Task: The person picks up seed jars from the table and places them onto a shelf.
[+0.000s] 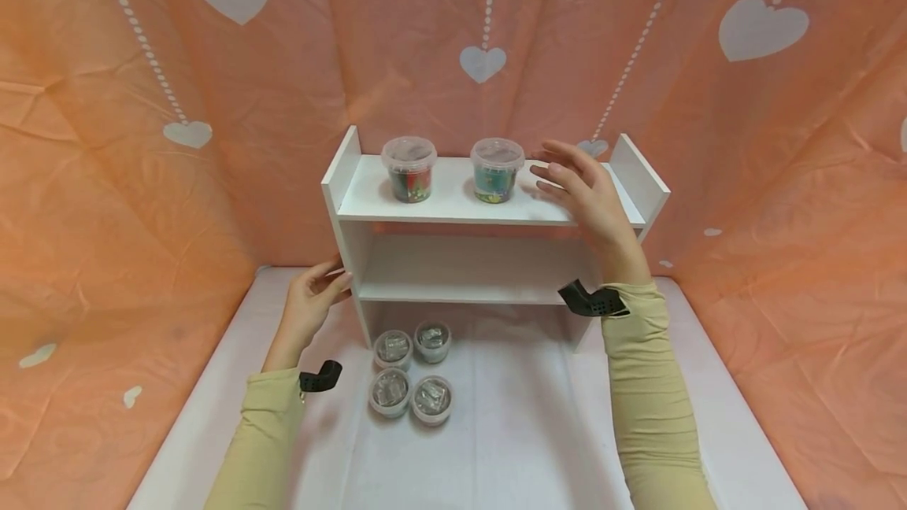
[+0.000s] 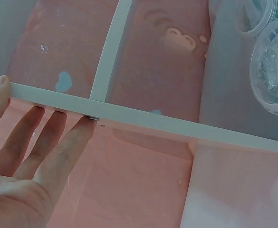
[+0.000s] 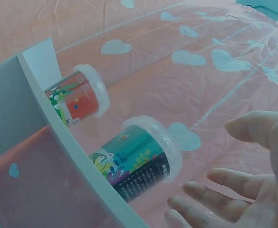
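A white shelf unit (image 1: 468,291) stands on the table. My left hand (image 1: 309,301) holds its left side panel, with the thumb at the front edge and straight fingertips (image 2: 84,124) against the outer face. On the top board sit two lidded plastic tubs, a red-and-green one (image 1: 410,170) at left and a teal one (image 1: 497,171) near the middle. Just right of the teal tub, my right hand (image 1: 584,191) hovers with spread fingers, apart from the tub and holding nothing. In the right wrist view a gap shows between this hand and the teal tub (image 3: 136,156).
Several small clear-lidded tubs (image 1: 433,400) with grey-looking contents are grouped on the white table (image 1: 524,447), in front of the shelf's lower left. An orange cloth with white hearts (image 1: 483,64) hangs behind and along both sides. The shelf's right side panel (image 1: 640,179) rises beyond my right hand.
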A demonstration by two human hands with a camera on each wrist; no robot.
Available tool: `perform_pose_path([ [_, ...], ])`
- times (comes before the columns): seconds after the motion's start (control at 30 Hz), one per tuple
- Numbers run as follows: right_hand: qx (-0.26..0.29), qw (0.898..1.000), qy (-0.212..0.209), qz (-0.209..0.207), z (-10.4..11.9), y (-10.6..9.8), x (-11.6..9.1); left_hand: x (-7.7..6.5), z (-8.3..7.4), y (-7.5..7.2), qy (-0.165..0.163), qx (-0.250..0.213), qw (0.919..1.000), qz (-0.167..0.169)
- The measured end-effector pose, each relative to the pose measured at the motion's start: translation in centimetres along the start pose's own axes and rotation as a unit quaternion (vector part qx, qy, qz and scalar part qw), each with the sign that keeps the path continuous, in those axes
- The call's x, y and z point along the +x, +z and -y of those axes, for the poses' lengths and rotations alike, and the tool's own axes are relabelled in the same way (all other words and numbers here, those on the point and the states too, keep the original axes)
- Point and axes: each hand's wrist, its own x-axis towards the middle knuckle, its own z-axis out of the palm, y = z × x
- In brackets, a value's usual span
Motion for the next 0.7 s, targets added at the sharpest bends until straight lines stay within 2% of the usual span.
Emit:
perform_pose_path([
  [0.43,0.013,1.000,-0.016,0.015,0.3,-0.2,-2.0,0.0,0.1,0.0,0.004,0.001,1.0000,-0.007],
  [0.7,0.020,0.998,-0.043,0.050,-0.1,0.0,-3.5,0.1,0.0,0.1,0.004,0.001,1.0000,-0.005],
])
